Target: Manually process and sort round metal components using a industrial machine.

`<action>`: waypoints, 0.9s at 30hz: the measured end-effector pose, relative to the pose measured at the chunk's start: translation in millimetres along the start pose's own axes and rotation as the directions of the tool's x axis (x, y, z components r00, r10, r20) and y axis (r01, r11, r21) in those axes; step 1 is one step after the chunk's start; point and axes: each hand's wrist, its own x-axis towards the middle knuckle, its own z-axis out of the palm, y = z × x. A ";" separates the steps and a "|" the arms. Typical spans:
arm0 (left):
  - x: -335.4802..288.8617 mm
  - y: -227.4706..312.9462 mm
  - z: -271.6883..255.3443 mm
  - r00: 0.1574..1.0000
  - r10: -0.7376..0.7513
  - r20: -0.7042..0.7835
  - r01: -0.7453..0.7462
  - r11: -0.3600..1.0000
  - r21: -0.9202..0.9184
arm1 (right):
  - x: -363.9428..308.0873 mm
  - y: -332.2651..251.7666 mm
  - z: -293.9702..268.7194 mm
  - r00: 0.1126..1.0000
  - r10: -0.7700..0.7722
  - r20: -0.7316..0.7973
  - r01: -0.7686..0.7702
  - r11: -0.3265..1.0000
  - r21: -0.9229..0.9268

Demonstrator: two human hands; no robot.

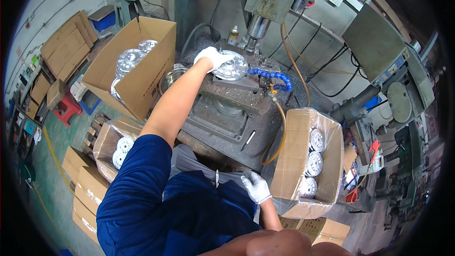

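A round, silver cast-metal disc (232, 68) with a ribbed face rests at the fixture block below the drill press spindle (258, 28). My left hand (212, 59), in a white glove, grips this disc by its left rim, with the fingers partly hidden. A blue jointed coolant hose (270, 74) reaches toward the disc from the right. Down by my waist hangs my right hand (257, 187), also gloved in white. Its fingers are loosely bent and apart, and nothing shows in them.
Similar discs lie in a tall cardboard box (154, 71) at left, a smaller box (106, 144) below it, and a plastic-lined box (289, 156) at right. The chip-strewn machine table (215, 137) carries a white pen-like stick (248, 140). A spray can (233, 35) stands behind.
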 end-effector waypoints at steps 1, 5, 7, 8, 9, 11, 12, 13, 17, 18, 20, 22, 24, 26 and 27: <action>0.7 0.2 1.2 1.000 0.006 0.004 -0.006 1.000 -0.002 | -1.1 -0.8 -0.4 1.000 0.005 -0.007 -0.005 1.000 -0.001; 4.2 -0.8 4.8 1.000 -0.011 0.013 0.011 1.000 0.029 | -3.7 -12.0 -5.2 1.000 -0.006 -0.026 0.003 0.995 -0.101; 3.4 -0.6 5.4 1.000 -0.013 0.015 0.012 1.000 0.018 | -6.5 -12.5 -5.8 1.000 -0.006 -0.030 0.003 0.995 -0.096; 4.2 -0.9 5.6 1.000 -0.010 0.016 0.009 1.000 0.018 | -6.4 -8.3 -5.1 0.999 -0.002 -0.038 -0.001 0.997 -0.082; 5.8 -1.4 5.8 1.000 -0.010 0.021 0.010 1.000 0.023 | -6.4 -4.6 -4.6 0.999 0.002 -0.045 -0.005 0.998 -0.068; 7.7 -3.2 5.7 0.999 -0.014 0.029 0.014 0.999 0.031 | -6.3 0.2 -4.5 0.999 -0.006 -0.051 0.003 0.998 -0.057; 8.8 -3.5 5.6 1.000 -0.011 0.018 0.010 0.999 0.035 | -6.6 0.4 -4.3 0.998 -0.016 -0.057 0.013 0.999 -0.049; 8.4 -2.3 5.9 1.000 -0.009 0.011 0.008 0.999 0.038 | -7.7 -2.9 -5.4 0.998 -0.011 -0.055 0.008 0.999 -0.048; 5.6 2.0 8.8 0.989 -0.055 -0.137 0.047 0.997 -0.059 | -10.9 -0.1 -5.3 0.996 -0.042 -0.079 0.035 0.995 -0.091; 5.9 1.3 6.2 0.989 -0.069 -0.133 0.057 0.994 -0.094 | -11.3 2.6 -5.9 0.997 -0.037 -0.075 0.032 0.998 -0.063; 1.5 -0.7 -0.2 0.975 -0.050 -0.216 0.030 0.995 -0.095 | -19.1 4.7 -3.0 0.997 -0.015 -0.070 0.013 1.000 -0.024; -0.4 -11.8 -8.9 0.961 -0.050 -0.273 0.034 0.997 -0.065 | -19.2 6.1 -4.8 0.999 -0.023 -0.046 0.018 0.995 -0.102; -19.2 -25.2 -20.7 0.956 -0.065 -0.286 0.045 0.996 -0.076 | -22.6 1.7 -8.5 0.999 -0.005 -0.054 -0.001 0.992 -0.125; -33.8 -71.0 -15.0 0.954 -0.046 -0.297 -0.033 0.967 -0.254 | -30.4 -4.9 -12.6 0.997 0.011 -0.077 -0.023 0.987 -0.157; -62.3 -74.2 -17.5 0.974 -0.049 -0.222 -0.091 0.812 -0.577 | -34.2 -10.8 -16.0 0.993 0.039 -0.109 -0.054 0.989 -0.135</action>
